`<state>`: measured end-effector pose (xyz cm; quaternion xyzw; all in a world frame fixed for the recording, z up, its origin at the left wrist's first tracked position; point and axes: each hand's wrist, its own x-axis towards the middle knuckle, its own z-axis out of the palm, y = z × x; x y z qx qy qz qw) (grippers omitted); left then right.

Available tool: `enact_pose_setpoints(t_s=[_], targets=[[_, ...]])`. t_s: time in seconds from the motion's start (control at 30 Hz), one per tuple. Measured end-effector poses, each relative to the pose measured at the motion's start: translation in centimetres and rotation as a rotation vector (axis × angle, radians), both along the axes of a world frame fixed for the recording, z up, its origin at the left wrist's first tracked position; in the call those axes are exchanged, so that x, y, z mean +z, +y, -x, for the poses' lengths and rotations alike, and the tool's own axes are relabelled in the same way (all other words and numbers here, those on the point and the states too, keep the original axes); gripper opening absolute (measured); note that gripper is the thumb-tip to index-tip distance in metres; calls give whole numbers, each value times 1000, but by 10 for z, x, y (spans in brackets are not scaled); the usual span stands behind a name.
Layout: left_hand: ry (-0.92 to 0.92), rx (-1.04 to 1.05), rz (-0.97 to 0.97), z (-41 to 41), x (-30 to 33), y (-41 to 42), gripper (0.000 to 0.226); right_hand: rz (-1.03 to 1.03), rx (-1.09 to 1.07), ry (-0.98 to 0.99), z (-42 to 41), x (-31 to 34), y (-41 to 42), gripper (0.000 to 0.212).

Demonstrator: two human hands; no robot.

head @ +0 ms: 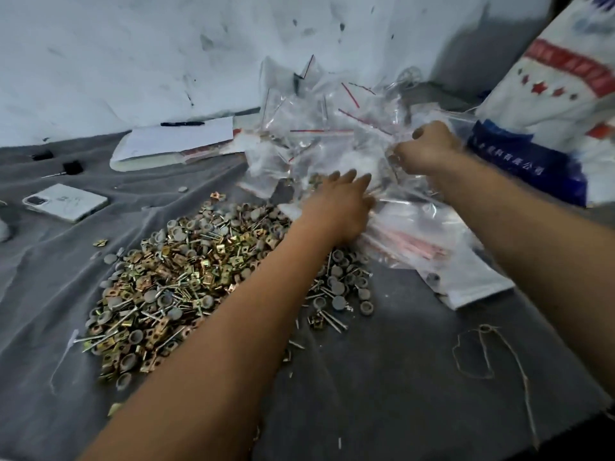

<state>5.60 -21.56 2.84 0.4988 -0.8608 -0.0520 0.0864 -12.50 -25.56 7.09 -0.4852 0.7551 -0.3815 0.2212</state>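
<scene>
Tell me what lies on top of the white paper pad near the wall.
A black pen lies along the white paper pad's far edge. Whatever the pad covers underneath is hidden.

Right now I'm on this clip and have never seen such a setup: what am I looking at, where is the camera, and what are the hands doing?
There is no machine: a person works with two bare hands, and the single picture comes from a camera worn on the head, looking forward and down. On the grey cloth lies a pile of small hardware: grey caps, brass square clips, nails. Behind it is a heap of clear zip bags. The right hand grips the bags; the left hand reaches, fingers straight, to their edge. A phone, papers with a pen and a printed sack lie around.
</scene>
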Motion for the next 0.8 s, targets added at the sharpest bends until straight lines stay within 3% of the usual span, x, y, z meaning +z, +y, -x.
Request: enact_pose_setpoints(t_s=[0.13,0.3,0.4,0.47,0.53,0.63,0.73,0.8], targets=[[-44,39,-31,6,-30,-24,60,-20,92,151,42,-7,41,4],[-60,14,-136,2,-27,-37,83,-66,267,363,51,-14,89,14],[6,57,-111,-9,-21,-15,111,-32,310,314,35,-25,98,13],[109,166,-53,-14,-21,4,117,1,314,289,24,-33,100,13],[191,289,-29,-22,-14,22,99,34,312,290,13,-39,101,12],[198,331,37,-34,-2,39,32,103,303,267,-8,-43,102,15],[225,315,112,-43,4,50,20,196,317,334,-30,-43,107,2],[371,333,158,-47,5,53,16,252,345,338,-43,-44,109,14]])
